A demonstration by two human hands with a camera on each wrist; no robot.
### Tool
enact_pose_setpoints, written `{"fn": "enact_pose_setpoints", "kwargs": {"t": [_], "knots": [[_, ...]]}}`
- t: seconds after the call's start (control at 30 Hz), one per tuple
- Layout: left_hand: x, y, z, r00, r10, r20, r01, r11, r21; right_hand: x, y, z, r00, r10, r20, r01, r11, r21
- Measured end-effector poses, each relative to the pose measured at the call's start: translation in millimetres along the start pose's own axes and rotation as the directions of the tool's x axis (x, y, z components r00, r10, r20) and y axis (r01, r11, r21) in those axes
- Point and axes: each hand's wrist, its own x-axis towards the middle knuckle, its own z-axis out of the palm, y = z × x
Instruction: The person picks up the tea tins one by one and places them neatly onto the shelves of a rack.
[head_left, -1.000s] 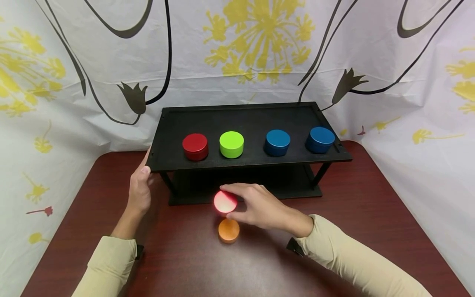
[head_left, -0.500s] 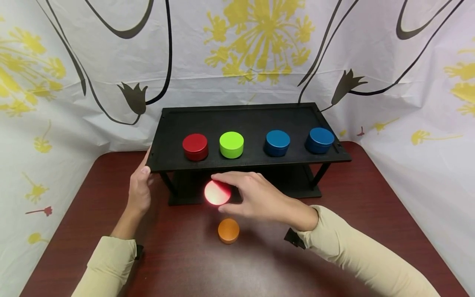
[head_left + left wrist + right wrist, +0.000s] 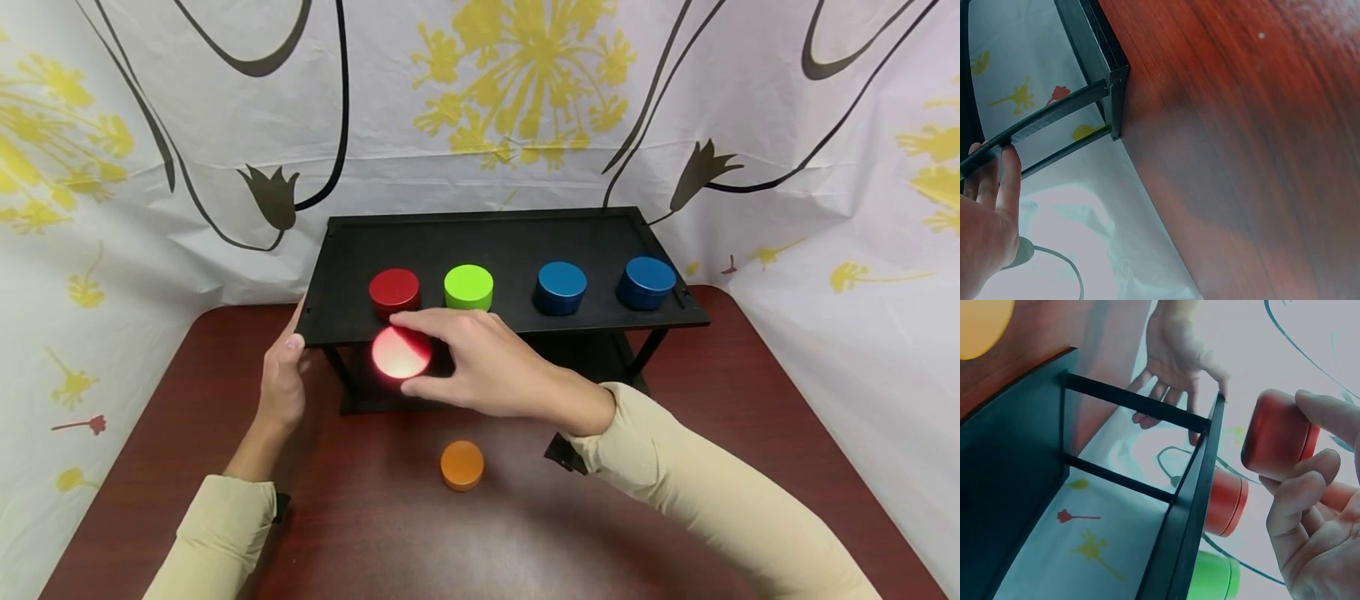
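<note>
My right hand [image 3: 487, 358] pinches a round red tin [image 3: 1275, 434] between thumb and fingers, raised at the front edge of a two-tier black shelf [image 3: 480, 237]. Strong light glares off its lid in the head view. Just behind it, a second red tin [image 3: 395, 290] stands on the top tier, with a lime-green tin [image 3: 468, 283] to its right, partly covered by the right hand. My left hand [image 3: 285, 375] holds the shelf's left end, thumb at the top board's edge and fingers by the side posts.
Two blue tins, one mid-right [image 3: 561, 287] and one near the right end [image 3: 647, 283], stand on the top tier. An orange tin [image 3: 462, 465] sits on the reddish-brown table [image 3: 360, 533] before the shelf. A patterned white sheet [image 3: 480, 183] hangs behind.
My right hand has carried the red tin up and to the left, from beside the orange tin to the shelf's front edge. The left hand has stayed in place.
</note>
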Motion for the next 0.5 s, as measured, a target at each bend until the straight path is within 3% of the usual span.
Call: {"fn": "enact_pose_setpoints", "kwargs": {"t": [0.27,0.5], "knots": [[0.3,-0.7,-0.4,1.000,-0.012,0.016,0.012,1.000,0.000,34.5,-7.0,1.9,0.998,0.055,-0.033,-0.055,0.998,0.015],[0.2,-1.8,-2.1,1.000,-0.020,-0.001,0.020,1.000,0.009,52.9,-2.1,-10.6,0.991,0.106,-0.081,-0.106,0.994,0.014]]}}
